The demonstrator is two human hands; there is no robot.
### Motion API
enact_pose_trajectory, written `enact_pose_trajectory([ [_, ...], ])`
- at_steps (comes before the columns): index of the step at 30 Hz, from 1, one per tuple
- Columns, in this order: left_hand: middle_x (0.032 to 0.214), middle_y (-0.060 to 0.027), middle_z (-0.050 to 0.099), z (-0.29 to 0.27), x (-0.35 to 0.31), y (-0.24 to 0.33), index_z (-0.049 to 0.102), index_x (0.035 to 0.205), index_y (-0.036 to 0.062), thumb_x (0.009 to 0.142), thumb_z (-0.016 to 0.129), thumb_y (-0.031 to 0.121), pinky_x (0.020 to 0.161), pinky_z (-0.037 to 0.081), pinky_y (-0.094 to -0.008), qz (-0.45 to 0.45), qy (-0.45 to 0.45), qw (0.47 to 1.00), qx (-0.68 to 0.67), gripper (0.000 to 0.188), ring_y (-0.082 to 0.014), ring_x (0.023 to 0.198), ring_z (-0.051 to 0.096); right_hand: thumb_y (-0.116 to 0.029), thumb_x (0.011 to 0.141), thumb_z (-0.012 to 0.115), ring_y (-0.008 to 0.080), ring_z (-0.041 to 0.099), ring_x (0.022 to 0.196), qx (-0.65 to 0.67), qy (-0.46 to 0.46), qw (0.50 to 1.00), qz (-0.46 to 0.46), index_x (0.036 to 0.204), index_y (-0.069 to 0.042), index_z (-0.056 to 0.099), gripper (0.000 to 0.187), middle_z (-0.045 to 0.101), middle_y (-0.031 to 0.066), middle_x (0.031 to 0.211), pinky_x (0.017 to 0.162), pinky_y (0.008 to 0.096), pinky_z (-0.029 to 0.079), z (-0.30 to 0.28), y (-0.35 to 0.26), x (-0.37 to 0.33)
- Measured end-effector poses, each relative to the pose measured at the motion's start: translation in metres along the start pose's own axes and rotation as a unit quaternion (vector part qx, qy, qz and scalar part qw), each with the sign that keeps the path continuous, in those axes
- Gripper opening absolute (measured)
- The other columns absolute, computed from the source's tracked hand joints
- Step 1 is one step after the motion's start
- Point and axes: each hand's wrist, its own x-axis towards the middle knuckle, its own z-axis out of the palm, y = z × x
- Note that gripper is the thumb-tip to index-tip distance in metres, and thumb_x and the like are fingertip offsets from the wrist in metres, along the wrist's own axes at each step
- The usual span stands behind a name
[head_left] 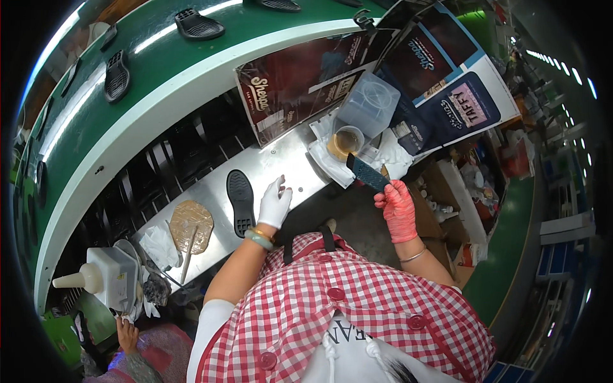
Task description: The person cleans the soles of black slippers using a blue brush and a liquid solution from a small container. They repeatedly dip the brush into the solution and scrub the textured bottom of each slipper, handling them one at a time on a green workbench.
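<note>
A worker's red-gloved right hand (398, 209) grips a dark ridged shoe sole (367, 172) by its end above the steel bench (288, 167), near a glue cup (347, 141); it looks light and flexible, best pinched at the edges; the white-gloved left hand (274, 203) rests spread beside another sole (241, 202)

We see a factory hall where a broad green conveyor belt (159, 57) with a pale edge curves across the top left, running past a steel workbench (211, 191). Cardboard sheets (300, 83) in dark red and navy lean along the bench's far side. To our right a green floor strip (511, 255) runs beside crowded shelving, and a row of ceiling lights (555, 64) recedes into the dim distance.
</note>
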Motion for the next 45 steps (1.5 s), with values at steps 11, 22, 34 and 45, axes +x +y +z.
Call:
enact_pose_trajectory([
  [11,0.090,-0.0073,0.059,0.113,0.146,-0.041,0.050,0.112,-0.0032,0.080,0.056,0.009,0.067,0.046,-0.0249,-0.094,-0.074,0.990,-0.069,0.035,-0.0145,0.078,0.056,-0.014,0.090,0.057,0.0114,0.061,0.067,0.033,0.100,0.994,-0.025,0.098,-0.009,0.053,0.010,0.057,-0.0003,0.079,0.059,0.0246,0.050,-0.077,-0.022,0.001],
  [22,0.112,-0.0198,0.055,0.128,0.156,-0.045,0.058,0.118,0.0026,0.066,0.065,0.015,0.085,0.047,-0.0297,-0.065,-0.027,0.997,0.036,0.054,-0.0264,0.098,0.059,-0.012,0.090,0.057,0.0127,0.059,0.066,0.025,0.128,0.991,-0.009,0.101,-0.009,0.051,0.013,0.057,0.0013,0.081,0.057,0.0246,0.049,-0.121,-0.026,0.020],
  [34,0.104,-0.0226,0.054,0.113,0.144,-0.003,0.064,0.111,0.0172,0.081,0.055,0.030,0.089,0.044,-0.0398,-0.056,-0.034,0.988,0.139,0.033,-0.0382,0.098,0.052,-0.019,0.089,0.060,0.0121,0.057,0.067,-0.052,0.121,0.991,0.038,0.101,-0.011,0.053,0.017,0.055,-0.0002,0.084,0.057,0.0237,0.045,-0.104,-0.015,0.027],
  [45,0.120,-0.0174,0.048,0.082,0.143,0.025,0.057,0.121,0.0170,0.076,0.057,0.026,0.095,0.040,-0.0392,-0.119,-0.116,0.982,0.093,0.046,-0.0362,0.111,0.047,-0.021,0.090,0.057,0.0111,0.055,0.069,-0.088,0.088,0.991,0.040,0.101,-0.009,0.051,0.017,0.053,0.0004,0.086,0.058,0.0231,0.043,-0.071,-0.020,0.042],
])
